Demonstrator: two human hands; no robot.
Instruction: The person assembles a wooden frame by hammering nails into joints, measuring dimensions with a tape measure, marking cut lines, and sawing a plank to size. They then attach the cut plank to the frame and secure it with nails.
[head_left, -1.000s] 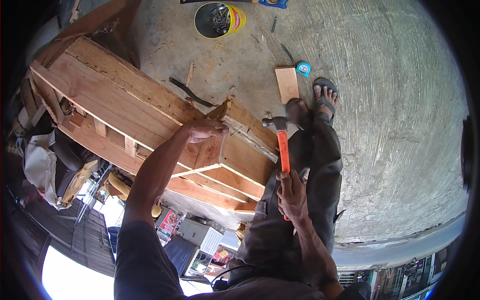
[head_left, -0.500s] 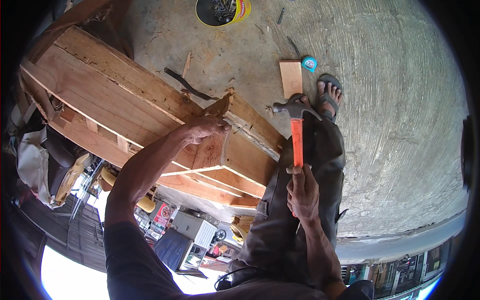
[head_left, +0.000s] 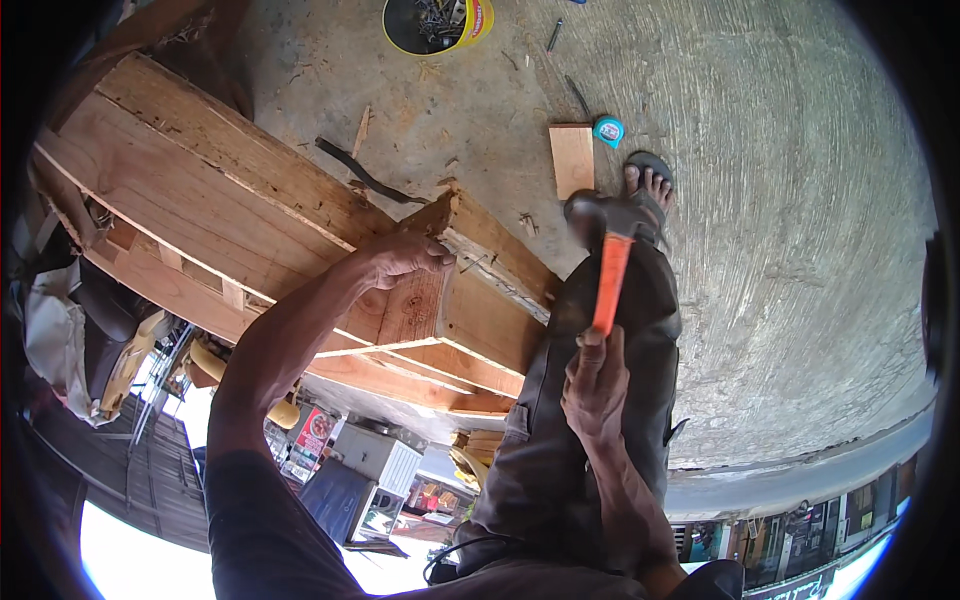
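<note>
My right hand is wrapped round the orange handle of a claw hammer, whose dark head hangs over my leg and foot, a little blurred. My left hand grips the end of a wooden board at the corner of a large wooden frame. Just right of the left fingertips, a thin nail sticks out of the frame's corner. The hammer is apart from the nail. Part of the left hand's grip is hidden behind its knuckles.
On the concrete floor stand a yellow bucket of nails, a small wood offcut and a teal tape measure. A black strip lies beside the frame among wood splinters. My sandalled foot is beyond the hammer.
The hammer has tilted to the right and its head has swung slightly, now smeared by motion. My left hand stays on the board. The whole view has shifted a little.
</note>
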